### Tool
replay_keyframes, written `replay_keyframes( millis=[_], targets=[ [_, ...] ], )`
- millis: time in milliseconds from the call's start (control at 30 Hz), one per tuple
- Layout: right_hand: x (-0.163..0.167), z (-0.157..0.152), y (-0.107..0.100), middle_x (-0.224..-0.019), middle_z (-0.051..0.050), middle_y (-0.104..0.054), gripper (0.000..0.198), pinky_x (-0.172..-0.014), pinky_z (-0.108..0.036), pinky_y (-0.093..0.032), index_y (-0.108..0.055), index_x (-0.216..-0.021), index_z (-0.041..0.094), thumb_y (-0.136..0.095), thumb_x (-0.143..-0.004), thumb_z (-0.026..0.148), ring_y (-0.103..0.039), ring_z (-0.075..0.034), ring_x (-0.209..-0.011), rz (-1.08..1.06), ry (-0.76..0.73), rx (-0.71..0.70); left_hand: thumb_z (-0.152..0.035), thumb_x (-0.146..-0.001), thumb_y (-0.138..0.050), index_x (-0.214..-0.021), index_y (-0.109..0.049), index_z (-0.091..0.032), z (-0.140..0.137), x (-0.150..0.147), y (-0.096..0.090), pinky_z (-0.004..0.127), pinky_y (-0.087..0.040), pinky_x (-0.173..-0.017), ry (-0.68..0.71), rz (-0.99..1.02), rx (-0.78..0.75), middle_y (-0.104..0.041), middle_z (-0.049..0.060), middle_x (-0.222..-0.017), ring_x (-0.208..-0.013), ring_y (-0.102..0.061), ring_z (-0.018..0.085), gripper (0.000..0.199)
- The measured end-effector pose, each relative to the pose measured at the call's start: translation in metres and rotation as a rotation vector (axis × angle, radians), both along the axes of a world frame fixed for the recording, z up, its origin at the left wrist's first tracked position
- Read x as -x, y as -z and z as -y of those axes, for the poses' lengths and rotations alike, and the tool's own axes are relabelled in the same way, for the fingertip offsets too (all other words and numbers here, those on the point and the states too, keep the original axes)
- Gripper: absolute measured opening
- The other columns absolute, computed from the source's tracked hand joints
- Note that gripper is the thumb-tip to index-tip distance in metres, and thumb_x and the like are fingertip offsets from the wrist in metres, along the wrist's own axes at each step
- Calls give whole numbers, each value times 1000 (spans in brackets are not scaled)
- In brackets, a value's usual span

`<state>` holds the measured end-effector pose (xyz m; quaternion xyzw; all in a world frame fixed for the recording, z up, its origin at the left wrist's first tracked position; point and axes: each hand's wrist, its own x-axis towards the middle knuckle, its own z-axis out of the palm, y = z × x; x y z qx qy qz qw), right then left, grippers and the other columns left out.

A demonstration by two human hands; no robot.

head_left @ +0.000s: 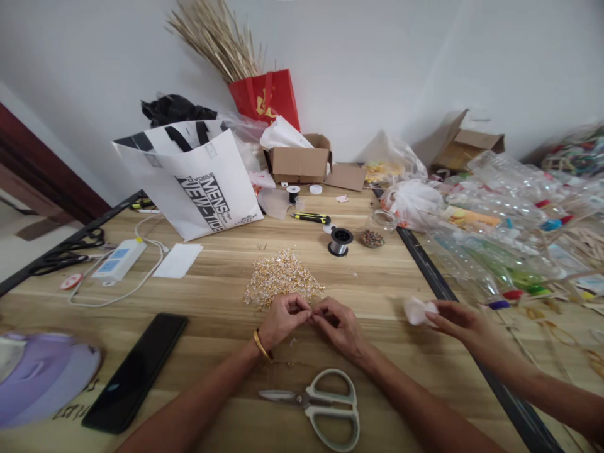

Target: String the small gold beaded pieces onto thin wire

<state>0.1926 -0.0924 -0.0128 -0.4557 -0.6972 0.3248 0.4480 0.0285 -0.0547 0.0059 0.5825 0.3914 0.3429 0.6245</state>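
Observation:
My left hand (pixel 285 318), with a gold bangle (pixel 262 345) at the wrist, is closed in a pinch. Its fingertips meet those of my right hand (pixel 338 322), which is pinched too. Whatever lies between the fingers is too small to make out. Just beyond both hands spreads a pile of small gold and clear beads (pixel 283 275). A few loose bits lie on the wood below my left hand. Nearer to me, scissors with pale handles (pixel 325 402) rest on the table, blades pointing left.
From the right, another person's hand (pixel 453 319) holds a crumpled white piece (pixel 419 311). A wire spool (pixel 340 241), a bead jar (pixel 375 229) and a utility knife (pixel 311 218) stand or lie behind the pile. A black phone (pixel 136 371) is at left; plastic bottles (pixel 491 251) crowd the right.

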Motion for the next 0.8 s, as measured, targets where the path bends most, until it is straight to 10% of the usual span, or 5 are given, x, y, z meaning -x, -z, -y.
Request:
replay_keyframes(
  millis=[800],
  targets=[
    [0,2,-2,-70,-2,-57,11,-57,-22,-39,-57,-76,17,-50,-85,18,-51,-13,-62,63,-20,23,-15,-65,-62,-66,-58,-12,3,-2,5,24,-48,-61,-47,-79,-57,-63,2,-63,-62,-61,13,5]
  ],
)
